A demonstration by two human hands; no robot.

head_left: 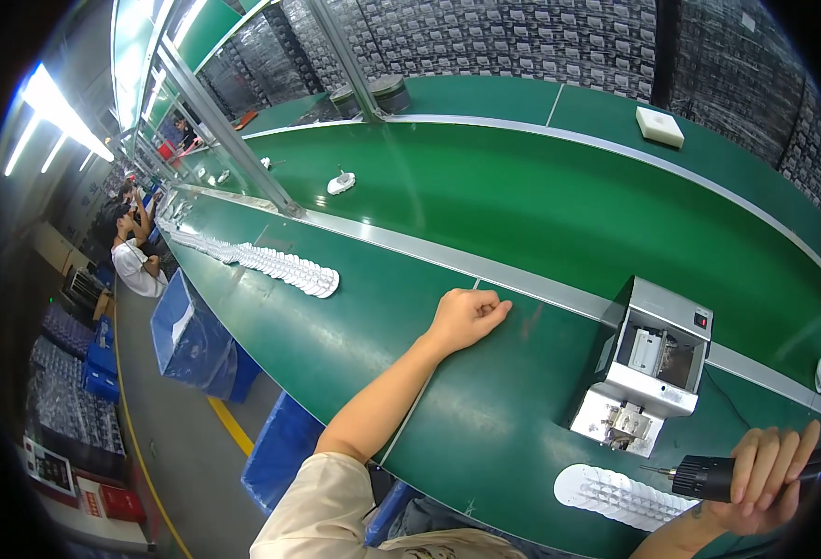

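Left hand (469, 319): rests on the green bench (494, 419), just beside the metal rail (410, 244); fingers curled into a loose fist. Cannot tell whether anything is tucked inside.
Right hand (766, 480): at lower right, fingers wrapped around a black screwdriver (702, 478).
Screwdriver: lies roughly level in the grip, thin bit pointing left, toward the near end of the feeder and above the near stack as seen from the head.
Feeder (648, 368): grey metal box, open top, on the bench between the two hands, up against the rail; touched by neither hand.
Near stack (611, 494): white parts overlapping in a row, below the feeder; right end hidden behind the right forearm.
Far stack (285, 265): longer white row, on the bench left of the left hand, well apart from it.
Belt (485, 186): green, beyond the rail; one loose part (341, 183) on it.
Block (659, 127): pale, on the far ledge.
Aisle: blue bin (190, 340) beside the bench; co-worker (136, 265) in white further along.
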